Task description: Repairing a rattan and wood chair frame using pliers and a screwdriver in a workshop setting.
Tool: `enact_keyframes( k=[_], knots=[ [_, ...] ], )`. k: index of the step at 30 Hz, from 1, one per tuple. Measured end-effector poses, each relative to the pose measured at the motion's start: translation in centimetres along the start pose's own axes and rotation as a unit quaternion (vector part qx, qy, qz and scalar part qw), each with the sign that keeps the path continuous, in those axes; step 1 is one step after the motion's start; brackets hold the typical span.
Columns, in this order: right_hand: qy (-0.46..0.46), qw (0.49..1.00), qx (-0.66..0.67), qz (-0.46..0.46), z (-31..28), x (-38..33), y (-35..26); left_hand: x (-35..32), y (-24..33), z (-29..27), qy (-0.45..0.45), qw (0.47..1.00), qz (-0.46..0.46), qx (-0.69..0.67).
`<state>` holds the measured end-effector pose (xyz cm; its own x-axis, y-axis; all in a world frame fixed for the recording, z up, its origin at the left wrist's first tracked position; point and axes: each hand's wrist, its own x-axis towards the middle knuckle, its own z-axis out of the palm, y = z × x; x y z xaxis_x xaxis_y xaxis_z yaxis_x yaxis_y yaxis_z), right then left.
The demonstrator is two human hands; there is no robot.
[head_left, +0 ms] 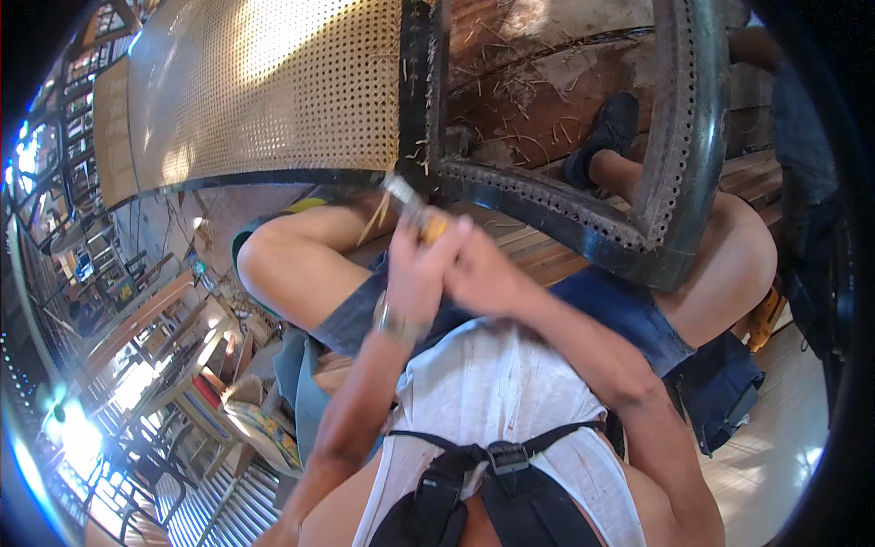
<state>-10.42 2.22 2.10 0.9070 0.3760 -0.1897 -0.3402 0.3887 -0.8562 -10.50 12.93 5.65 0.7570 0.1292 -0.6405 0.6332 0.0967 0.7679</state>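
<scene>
My left hand [417, 278], with a metal-coloured band at the wrist, and my right hand [485, 273] are close together above my lap. Both have closed fingers around a small hand tool with an orange-yellow handle [436, 228] and a pale metal end; motion blur hides its exact kind. Thin cane strands [375, 217] hang beside the metal end. Just beyond it lies the dark wooden frame [538, 202], its inner edge lined with small holes and its opening bare. To the left, a woven cane panel [301, 100] fills another section, with loose strand ends along its edge.
The frame's near right corner rests by my right thigh [720, 264]. Cane scraps [524, 87] litter the floor inside the opening, near a dark shoe [612, 132]. Wooden chairs and furniture parts [173, 319] crowd the left side. A dark blue bag [725, 387] lies at right.
</scene>
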Motion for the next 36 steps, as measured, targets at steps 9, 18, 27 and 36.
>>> enact_keyframes(
  k=[9,18,27,36],
  knots=[
    [-0.045,0.961,-0.199,0.187,-0.9,-2.3,1.0,0.5,-0.6,-3.1,-0.059,0.962,0.031,-0.264],
    [-0.059,0.951,-0.197,0.232,-2.5,-2.2,3.6,8.0,0.3,-9.0,-0.057,0.991,0.071,0.1],
    [-0.043,0.903,0.252,0.344,-3.4,2.9,1.3,6.1,0.1,-3.8,0.015,0.97,0.095,0.225],
    [-0.029,0.903,0.244,0.351,-4.1,3.8,1.7,7.2,-0.9,-3.4,0.014,0.983,0.068,0.171]
  ],
)
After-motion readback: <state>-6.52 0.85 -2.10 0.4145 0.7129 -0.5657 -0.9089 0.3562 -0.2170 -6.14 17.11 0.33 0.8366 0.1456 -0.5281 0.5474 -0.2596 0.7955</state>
